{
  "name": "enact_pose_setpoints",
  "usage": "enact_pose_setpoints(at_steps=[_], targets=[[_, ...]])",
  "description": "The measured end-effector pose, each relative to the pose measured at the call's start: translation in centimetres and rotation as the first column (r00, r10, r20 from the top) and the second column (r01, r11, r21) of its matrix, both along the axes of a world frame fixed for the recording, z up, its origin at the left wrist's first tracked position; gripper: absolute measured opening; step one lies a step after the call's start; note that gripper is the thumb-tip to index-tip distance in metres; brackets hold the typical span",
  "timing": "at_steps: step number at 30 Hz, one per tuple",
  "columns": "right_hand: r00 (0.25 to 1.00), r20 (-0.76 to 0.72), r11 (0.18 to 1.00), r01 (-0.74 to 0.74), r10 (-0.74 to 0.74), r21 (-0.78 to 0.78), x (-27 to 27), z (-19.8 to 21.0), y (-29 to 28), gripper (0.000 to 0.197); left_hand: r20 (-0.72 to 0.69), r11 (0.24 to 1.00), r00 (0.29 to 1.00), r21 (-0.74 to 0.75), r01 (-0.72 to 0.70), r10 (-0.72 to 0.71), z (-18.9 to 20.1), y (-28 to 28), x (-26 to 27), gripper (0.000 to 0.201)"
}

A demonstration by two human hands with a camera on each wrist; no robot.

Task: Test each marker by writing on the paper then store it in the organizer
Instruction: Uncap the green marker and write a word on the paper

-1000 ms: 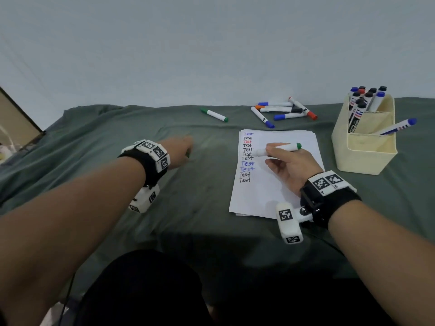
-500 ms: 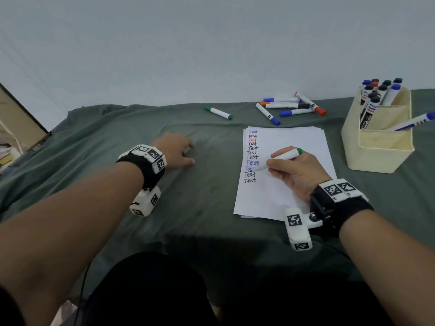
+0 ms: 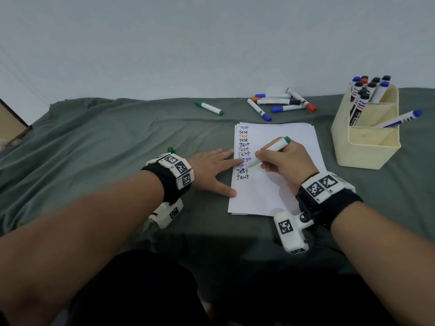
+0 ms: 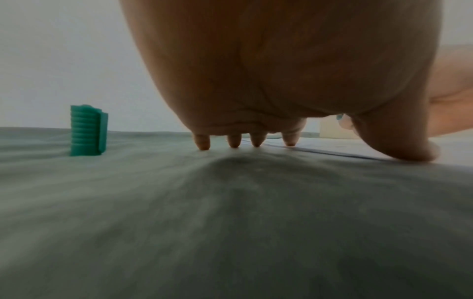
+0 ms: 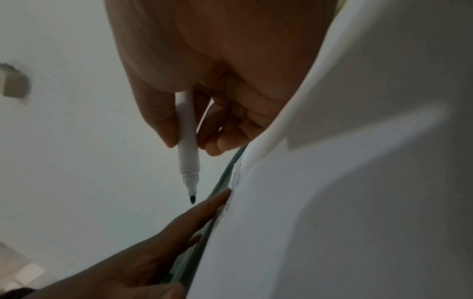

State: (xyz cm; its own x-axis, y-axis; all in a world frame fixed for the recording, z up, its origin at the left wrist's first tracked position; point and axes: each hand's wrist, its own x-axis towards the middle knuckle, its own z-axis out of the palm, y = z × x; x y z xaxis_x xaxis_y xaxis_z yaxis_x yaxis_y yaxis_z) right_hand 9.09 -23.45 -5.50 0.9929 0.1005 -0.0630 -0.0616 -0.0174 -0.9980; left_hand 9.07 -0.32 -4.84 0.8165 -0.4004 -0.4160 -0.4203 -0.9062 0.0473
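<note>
Head view hides the tip of the green marker (image 3: 270,152) behind the right hand (image 3: 286,164), whose fingers pinch its barrel above the paper (image 3: 263,196). Left hand (image 3: 213,168) lies flat, fingers straight, touching the paper edge. Behind that hand stands a green cap (image 4: 88,130). Right of the writing hand, the organizer (image 3: 367,147) holds capped markers (image 3: 367,92) upright, one leaning out.

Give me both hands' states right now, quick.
Left hand: open, fingers flat, steadying the paper at its left edge.
Right hand: holding the uncapped green marker, tip over the paper.
</note>
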Motion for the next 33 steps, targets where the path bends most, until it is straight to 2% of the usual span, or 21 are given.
enact_pose_setpoints(at_steps=[5, 11, 23, 29, 33], targets=[[0.997, -0.058, 0.998, -0.052, 0.050, -0.022, 0.0, 0.5, 0.4, 0.009, 0.031, 1.000, 0.999, -0.006, 0.017, -0.017, -0.8, -0.3, 0.0, 0.107], [0.998, -0.046, 0.995, -0.056, 0.052, -0.085, 0.0, -0.4, 0.9, 0.029, 0.029, 1.000, 1.000, -0.012, 0.005, -0.005, -1.4, -0.1, 0.1, 0.112], [0.990, 0.022, 0.959, -0.133, 0.143, -0.250, -0.3, -0.5, 1.4, 0.017, -0.019, 0.999, 1.000, 0.038, 0.019, -0.018, -1.2, -0.4, -0.2, 0.109], [0.994, 0.020, 0.975, -0.106, 0.112, -0.195, -0.3, -0.4, 1.5, 0.016, -0.023, 0.999, 1.000, 0.046, 0.017, -0.016, -1.4, -0.4, -0.1, 0.113], [0.993, 0.037, 0.971, -0.105, 0.116, -0.217, -0.2, -0.4, 1.4, 0.016, -0.034, 0.999, 0.999, 0.035, 0.013, -0.011, -1.6, -0.4, 0.0, 0.115]])
